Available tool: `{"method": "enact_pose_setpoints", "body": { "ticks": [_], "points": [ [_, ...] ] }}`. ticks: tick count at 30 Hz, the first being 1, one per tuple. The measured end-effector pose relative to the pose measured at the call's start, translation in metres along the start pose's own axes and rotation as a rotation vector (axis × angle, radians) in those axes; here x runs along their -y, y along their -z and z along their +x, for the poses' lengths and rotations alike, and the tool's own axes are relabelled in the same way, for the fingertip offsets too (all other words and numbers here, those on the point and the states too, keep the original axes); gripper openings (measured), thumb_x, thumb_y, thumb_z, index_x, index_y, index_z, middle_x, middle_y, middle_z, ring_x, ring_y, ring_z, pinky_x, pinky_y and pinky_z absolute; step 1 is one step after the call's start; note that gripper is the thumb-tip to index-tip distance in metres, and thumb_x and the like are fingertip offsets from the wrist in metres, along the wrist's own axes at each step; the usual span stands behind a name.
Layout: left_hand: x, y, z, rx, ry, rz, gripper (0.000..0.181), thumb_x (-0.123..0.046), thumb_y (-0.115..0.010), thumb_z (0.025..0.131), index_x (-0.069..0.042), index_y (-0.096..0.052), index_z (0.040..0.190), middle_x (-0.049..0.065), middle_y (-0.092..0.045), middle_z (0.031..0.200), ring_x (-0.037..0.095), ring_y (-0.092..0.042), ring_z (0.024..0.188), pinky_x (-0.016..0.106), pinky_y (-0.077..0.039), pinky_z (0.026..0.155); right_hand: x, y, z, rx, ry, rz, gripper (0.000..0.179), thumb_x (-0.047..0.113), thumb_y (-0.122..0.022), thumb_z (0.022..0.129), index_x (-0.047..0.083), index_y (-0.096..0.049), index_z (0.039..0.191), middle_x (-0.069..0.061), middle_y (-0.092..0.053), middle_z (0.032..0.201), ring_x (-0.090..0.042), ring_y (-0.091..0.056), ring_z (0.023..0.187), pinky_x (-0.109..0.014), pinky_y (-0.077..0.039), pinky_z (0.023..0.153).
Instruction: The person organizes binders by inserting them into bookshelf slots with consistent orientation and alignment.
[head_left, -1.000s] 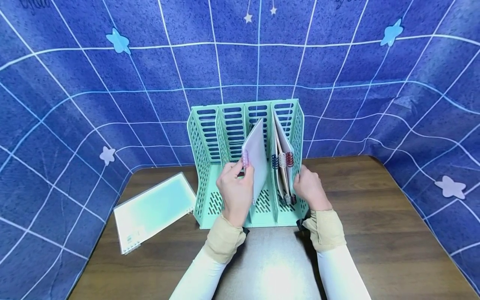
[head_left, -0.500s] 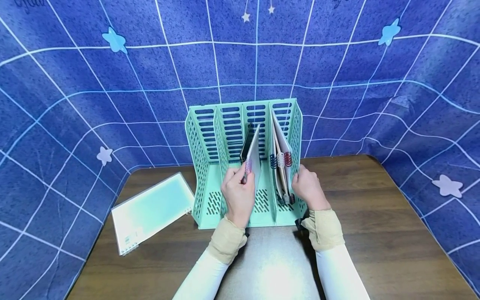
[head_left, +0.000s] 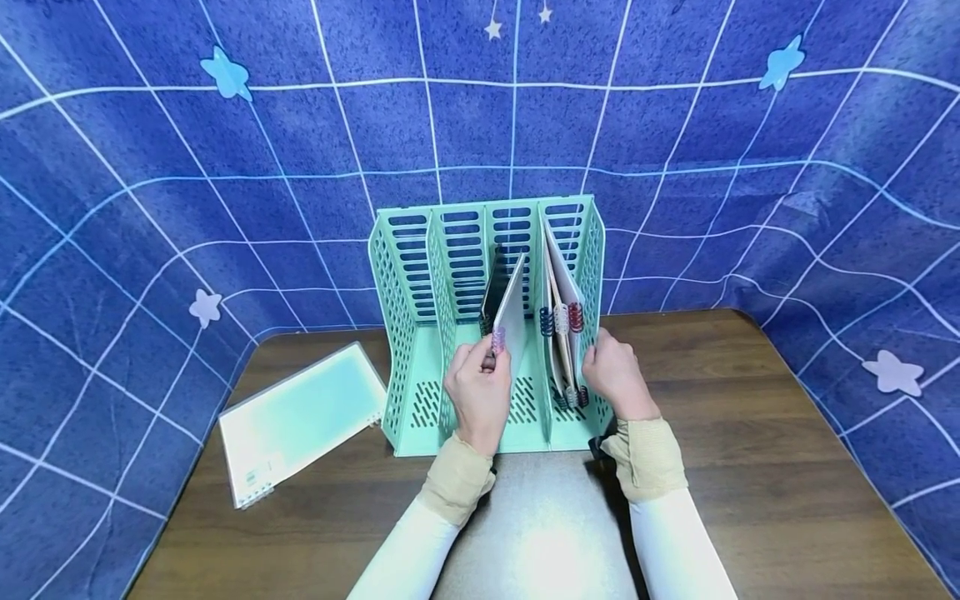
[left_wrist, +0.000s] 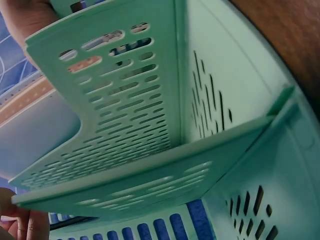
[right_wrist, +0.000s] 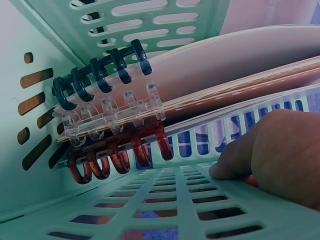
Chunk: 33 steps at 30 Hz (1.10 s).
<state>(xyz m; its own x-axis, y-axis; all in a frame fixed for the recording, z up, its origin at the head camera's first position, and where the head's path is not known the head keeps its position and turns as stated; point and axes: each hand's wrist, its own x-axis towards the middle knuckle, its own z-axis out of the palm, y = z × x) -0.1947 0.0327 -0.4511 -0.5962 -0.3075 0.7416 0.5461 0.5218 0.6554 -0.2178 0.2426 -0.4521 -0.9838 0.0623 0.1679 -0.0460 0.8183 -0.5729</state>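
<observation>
My left hand (head_left: 480,387) pinches a pale loose-leaf notebook (head_left: 513,312) by its purple ring binding (head_left: 498,339). The notebook stands upright, partly inside the third compartment of a mint-green file organizer (head_left: 408,367). Just left of it, a dark-covered notebook (head_left: 495,287) leans in the same compartment, partly hidden. My right hand (head_left: 617,371) holds the organizer's right side wall; in the right wrist view its thumb (right_wrist: 235,155) lies over the wall's edge. Several notebooks with dark blue rings (right_wrist: 102,75), clear rings (right_wrist: 112,117) and red rings (right_wrist: 120,157) stand in the rightmost compartment.
Left of the organizer, a pale green-and-white ring notebook (head_left: 307,421) lies flat on the wooden table (head_left: 750,417), its corner close to the organizer's side. Behind the table hangs a blue curtain (head_left: 480,133) with a white grid and stars.
My left hand has moved slightly right, and the purple-ringed notebook has shifted right and lower, showing more of the dark notebook beside it. The right hand keeps its hold on the side wall.
</observation>
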Motion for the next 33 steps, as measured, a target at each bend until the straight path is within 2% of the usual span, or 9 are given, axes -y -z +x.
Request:
{"method": "enact_pose_setpoints", "body": {
  "ticks": [7,12,18,26,33],
  "points": [
    [0.005,-0.005,-0.002,0.007,0.038,-0.045,0.013,0.000,-0.075,0.085,-0.005,-0.078,0.097,0.006,-0.072,0.082,0.012,-0.070,0.065,0.021,-0.057,0.062,0.000,-0.001,0.000,0.005,-0.001,0.000,0.021,0.011,-0.041,0.102,-0.005,-0.054,0.106,-0.031,-0.066,0.094,-0.051,-0.066,0.085,-0.062,-0.051,0.074],
    [0.009,-0.007,0.000,0.013,0.073,-0.070,0.009,0.002,-0.074,0.084,-0.004,-0.070,0.088,0.007,-0.073,0.082,0.015,-0.071,0.067,0.020,-0.058,0.064,0.001,0.000,0.000,0.006,-0.004,-0.005,0.020,0.012,-0.041,0.102,-0.005,-0.053,0.105,-0.030,-0.065,0.092,-0.051,-0.065,0.084,-0.062,-0.051,0.073],
    [0.014,-0.011,0.001,0.016,0.080,-0.048,0.012,0.003,-0.076,0.083,-0.005,-0.066,0.084,0.005,-0.069,0.081,0.015,-0.070,0.069,0.020,-0.057,0.065,0.001,0.000,0.001,-0.002,-0.004,-0.016,0.019,0.011,-0.042,0.101,-0.004,-0.052,0.101,-0.033,-0.065,0.093,-0.056,-0.065,0.088,-0.065,-0.050,0.076],
    [0.019,-0.017,0.004,0.006,0.058,-0.048,0.016,0.005,-0.076,0.082,-0.003,-0.063,0.083,0.006,-0.067,0.081,0.016,-0.070,0.069,0.021,-0.058,0.065,0.000,0.000,0.001,-0.009,-0.003,-0.020,0.018,0.011,-0.043,0.101,-0.004,-0.052,0.100,-0.032,-0.064,0.091,-0.056,-0.065,0.086,-0.064,-0.050,0.074],
    [0.021,-0.018,0.005,-0.003,0.081,0.025,0.019,0.001,-0.077,0.081,-0.007,-0.060,0.083,0.004,-0.062,0.078,0.015,-0.066,0.068,0.028,-0.056,0.064,0.001,0.000,0.002,0.009,-0.007,-0.022,0.019,0.012,-0.041,0.102,-0.004,-0.051,0.099,-0.032,-0.063,0.090,-0.056,-0.065,0.088,-0.063,-0.050,0.075]
  ]
}}
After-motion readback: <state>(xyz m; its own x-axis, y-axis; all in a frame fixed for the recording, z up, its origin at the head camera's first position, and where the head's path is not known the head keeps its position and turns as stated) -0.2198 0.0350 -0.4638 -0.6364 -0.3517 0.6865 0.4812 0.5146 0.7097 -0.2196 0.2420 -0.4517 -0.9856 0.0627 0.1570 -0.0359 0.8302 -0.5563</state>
